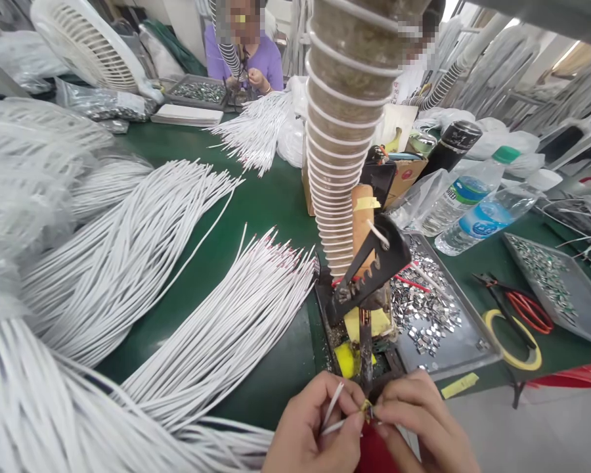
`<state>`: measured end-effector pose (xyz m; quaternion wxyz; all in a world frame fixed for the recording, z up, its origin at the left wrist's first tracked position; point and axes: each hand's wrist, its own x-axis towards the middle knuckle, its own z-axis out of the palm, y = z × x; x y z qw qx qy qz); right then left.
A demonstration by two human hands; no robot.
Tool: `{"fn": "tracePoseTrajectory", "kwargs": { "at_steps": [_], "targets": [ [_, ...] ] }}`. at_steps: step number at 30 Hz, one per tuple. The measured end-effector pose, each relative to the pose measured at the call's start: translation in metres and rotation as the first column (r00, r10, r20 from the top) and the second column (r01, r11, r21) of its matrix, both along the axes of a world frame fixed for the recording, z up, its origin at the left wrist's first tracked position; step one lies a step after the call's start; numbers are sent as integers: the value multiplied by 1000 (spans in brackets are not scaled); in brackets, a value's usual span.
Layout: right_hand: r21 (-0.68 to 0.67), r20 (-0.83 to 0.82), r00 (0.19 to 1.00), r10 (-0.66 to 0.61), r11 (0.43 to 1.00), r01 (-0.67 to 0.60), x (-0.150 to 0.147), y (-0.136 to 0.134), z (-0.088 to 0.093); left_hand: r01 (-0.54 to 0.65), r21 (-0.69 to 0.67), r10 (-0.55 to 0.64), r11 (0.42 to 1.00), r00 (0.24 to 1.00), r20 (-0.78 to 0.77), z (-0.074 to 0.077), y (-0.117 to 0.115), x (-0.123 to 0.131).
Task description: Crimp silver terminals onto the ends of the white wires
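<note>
My left hand (309,427) is at the bottom edge, fingers pinched on a thin white wire (333,407) whose bared end sits between both hands. My right hand (421,417) is closed beside it, fingertips pinching a small metal piece (368,411) at the wire's tip. Both hands meet just in front of a soldering iron stand (364,289), under its dark iron tip (365,355). A grey tray (467,341) holding several small metal terminals (423,309) lies right of the stand.
Big bundles of white wires (226,322) fan over the green table (266,197) at left. A ribbed extraction hose (347,125) hangs in the middle. Water bottles (477,210), red-handled cutters (519,305), yellow tape (515,338), a second tray (556,289), a fan (86,43). A person in purple (251,56) works across.
</note>
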<state>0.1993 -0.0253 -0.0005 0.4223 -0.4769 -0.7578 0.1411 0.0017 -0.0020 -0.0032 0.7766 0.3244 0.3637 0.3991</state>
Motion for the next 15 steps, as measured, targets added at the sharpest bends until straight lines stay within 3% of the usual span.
{"fn": "tracePoseTrajectory", "kwargs": {
  "at_steps": [9,15],
  "targets": [
    [141,70,987,-147,981,136,-5,-9,-6,2,1,-2,1000,999,-47,-2,3,1],
    [200,96,894,-438,888,414,-25,-17,-14,-24,-61,22,998,999,-41,10,11,5]
  ]
}}
